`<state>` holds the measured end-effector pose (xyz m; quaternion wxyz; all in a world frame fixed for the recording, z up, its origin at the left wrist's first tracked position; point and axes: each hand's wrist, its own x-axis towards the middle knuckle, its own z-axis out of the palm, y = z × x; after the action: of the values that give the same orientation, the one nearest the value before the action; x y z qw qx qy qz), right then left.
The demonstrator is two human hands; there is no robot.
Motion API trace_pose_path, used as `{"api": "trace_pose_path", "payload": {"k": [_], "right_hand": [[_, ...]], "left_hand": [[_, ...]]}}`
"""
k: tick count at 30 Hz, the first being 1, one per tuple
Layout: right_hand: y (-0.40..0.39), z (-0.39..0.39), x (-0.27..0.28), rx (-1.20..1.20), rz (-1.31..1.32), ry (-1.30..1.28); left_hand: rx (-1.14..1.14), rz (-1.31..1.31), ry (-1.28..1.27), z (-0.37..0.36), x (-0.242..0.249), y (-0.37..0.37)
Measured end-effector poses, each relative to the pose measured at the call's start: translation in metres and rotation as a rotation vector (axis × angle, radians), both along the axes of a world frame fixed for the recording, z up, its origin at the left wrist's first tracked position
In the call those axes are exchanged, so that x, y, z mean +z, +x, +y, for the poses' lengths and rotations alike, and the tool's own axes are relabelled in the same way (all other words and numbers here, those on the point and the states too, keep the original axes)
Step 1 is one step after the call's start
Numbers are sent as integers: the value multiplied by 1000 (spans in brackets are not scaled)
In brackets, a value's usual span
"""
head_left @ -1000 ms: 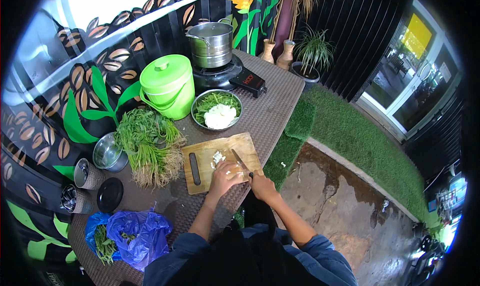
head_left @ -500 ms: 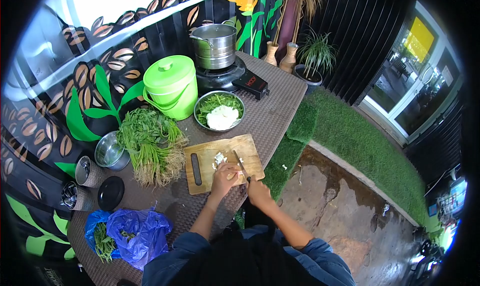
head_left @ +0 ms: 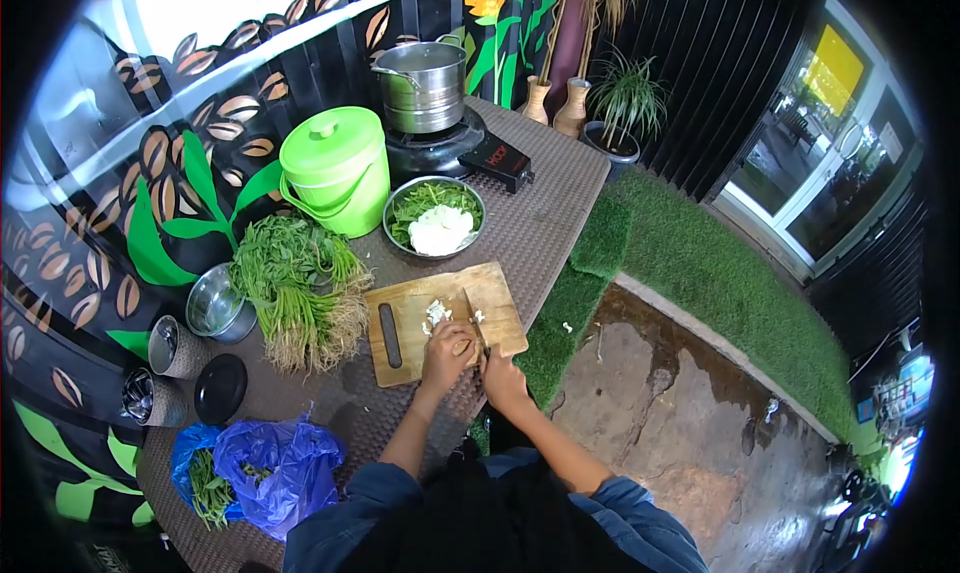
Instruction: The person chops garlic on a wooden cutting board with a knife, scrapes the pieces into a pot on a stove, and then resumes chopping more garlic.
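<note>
A wooden cutting board [head_left: 410, 299] lies near the table's edge, with small chopped white pieces [head_left: 437, 313] on it. My right hand [head_left: 503, 379] is wrapped round the handle of a knife [head_left: 472, 308], whose blade points away over the board. Just left of the blade, my left hand [head_left: 447, 356] is closed on a small pale piece of food, mostly hidden by the fingers. Beyond the board stands a metal bowl [head_left: 434, 254] of cut greens [head_left: 410, 208] with a white mound [head_left: 441, 231] on top.
Left of the board lie a bunch of rooted greens [head_left: 300, 293], a metal bowl [head_left: 220, 304], a black lid [head_left: 221, 388] and blue plastic bags [head_left: 280, 473]. Behind are a green lidded bucket [head_left: 338, 168] and a pot [head_left: 423, 90] on a stove [head_left: 430, 155].
My right hand and the knife have shifted slightly left, closer to my left hand. The whole view has moved a little.
</note>
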<state>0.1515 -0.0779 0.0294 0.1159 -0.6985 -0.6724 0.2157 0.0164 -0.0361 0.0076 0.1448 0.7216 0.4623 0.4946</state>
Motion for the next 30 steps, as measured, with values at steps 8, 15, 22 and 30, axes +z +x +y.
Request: {"api": "trace_pose_path", "payload": {"k": [8,15,22,30], "right_hand": [[-4,-11,6,-29,9,-76],[0,-6,9,-17,26,35],[-10,12,14,-4,4,6],[-13,7,11,-31,55,-53]], "left_hand": [[5,-31,-66,-1,3,0],[28,-21,-61,-4,3,2],[26,-33,-51,-7,3,2],[24,-44,-57,-3,3,1]]}}
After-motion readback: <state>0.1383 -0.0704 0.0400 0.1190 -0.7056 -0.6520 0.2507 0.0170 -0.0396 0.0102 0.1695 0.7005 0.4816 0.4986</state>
